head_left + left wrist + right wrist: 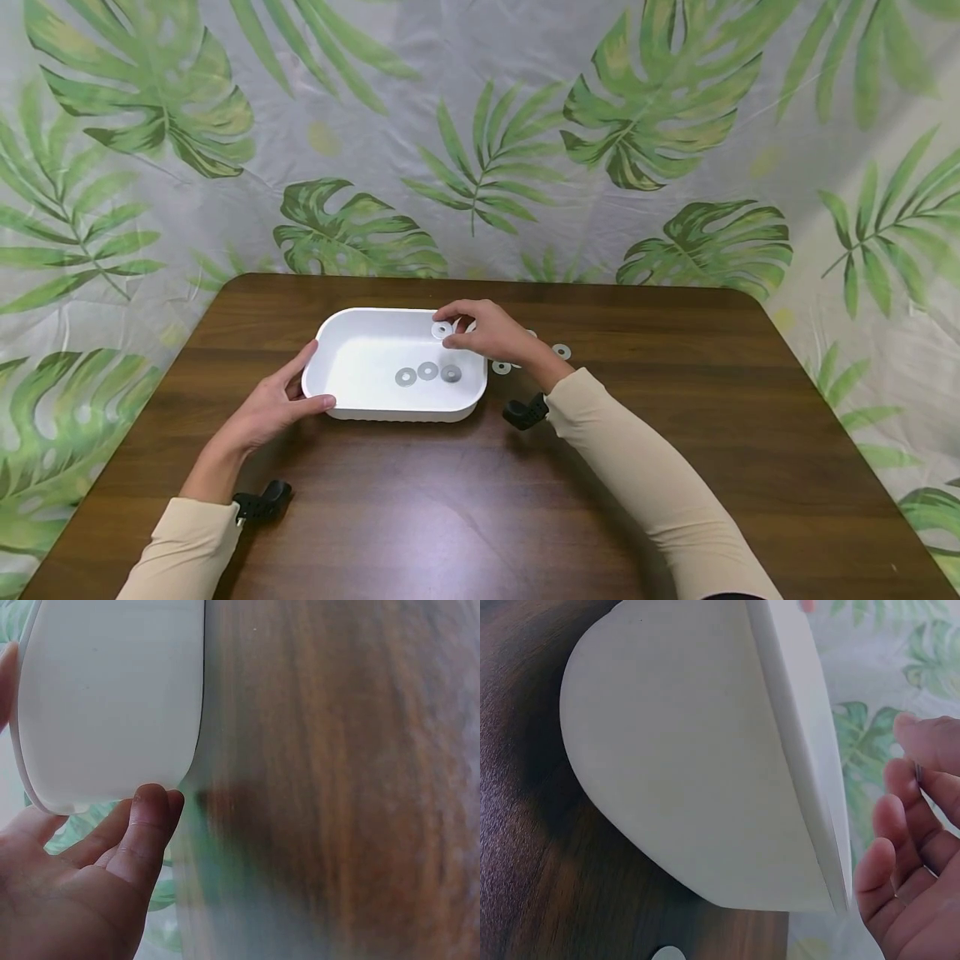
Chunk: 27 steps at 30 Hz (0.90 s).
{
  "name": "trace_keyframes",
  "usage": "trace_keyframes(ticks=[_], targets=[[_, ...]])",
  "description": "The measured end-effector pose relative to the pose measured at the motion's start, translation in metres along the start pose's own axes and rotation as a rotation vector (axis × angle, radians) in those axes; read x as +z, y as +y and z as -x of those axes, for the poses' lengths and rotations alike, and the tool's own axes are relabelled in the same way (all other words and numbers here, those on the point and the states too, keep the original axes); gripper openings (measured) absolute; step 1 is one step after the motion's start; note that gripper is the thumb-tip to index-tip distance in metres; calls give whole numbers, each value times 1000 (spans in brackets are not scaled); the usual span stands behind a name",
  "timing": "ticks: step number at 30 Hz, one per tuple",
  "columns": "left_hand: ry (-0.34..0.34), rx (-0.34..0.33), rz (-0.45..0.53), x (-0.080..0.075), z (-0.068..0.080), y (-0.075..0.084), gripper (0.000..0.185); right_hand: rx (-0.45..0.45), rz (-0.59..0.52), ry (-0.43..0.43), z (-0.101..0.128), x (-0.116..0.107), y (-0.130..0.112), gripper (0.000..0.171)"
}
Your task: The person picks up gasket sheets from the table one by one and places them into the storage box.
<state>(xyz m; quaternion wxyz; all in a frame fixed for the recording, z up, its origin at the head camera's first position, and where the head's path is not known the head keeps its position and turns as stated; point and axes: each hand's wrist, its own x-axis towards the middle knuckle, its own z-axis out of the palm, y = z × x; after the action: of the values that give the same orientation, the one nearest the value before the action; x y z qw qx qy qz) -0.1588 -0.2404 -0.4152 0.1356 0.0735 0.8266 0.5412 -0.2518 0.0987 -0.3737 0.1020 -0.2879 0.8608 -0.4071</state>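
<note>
Washer (pixel 442 330), flat and silvery, sits pinched in the fingertips of the right hand (pixel 491 332), held just above the far right rim of the white tray (pixel 352 327); that grip is narrow, thumb and forefinger closed on the washer's edge. The left hand (pixel 273 406) steadies the tray at its near left corner, thumb along the near wall and fingers curled against the left end. Three washers (pixel 427 372) lie in a row on the tray floor, toward its near right side. More loose washers (pixel 561 351) rest on the worktop just beyond the right hand, toward the far right of the tray.

A thin pinch on a slick disc could slip, I judge, and the washer might strike the rim and roll off across the worktop. Pressing too hard with the left hand could slide the tray.

Only the head view shows the tray's contents and the loose washers. The left wrist view shows the tray's outer wall (pixel 112 697) with fingers (pixel 146 825) against it. The right wrist view shows the tray's rounded outer end (pixel 690 772) and the curled fingers (pixel 900 855), the washer barely visible there.
</note>
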Motion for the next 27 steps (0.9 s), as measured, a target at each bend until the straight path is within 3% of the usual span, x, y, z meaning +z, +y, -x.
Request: trace_keyframes(ticks=[21,27], targets=[[2,-16,11,0,1,2,99,17,0,-17,-5,-2,0,39],[0,-21,1,0,1,2,100,45,9,-3,-6,-3,-1,50]])
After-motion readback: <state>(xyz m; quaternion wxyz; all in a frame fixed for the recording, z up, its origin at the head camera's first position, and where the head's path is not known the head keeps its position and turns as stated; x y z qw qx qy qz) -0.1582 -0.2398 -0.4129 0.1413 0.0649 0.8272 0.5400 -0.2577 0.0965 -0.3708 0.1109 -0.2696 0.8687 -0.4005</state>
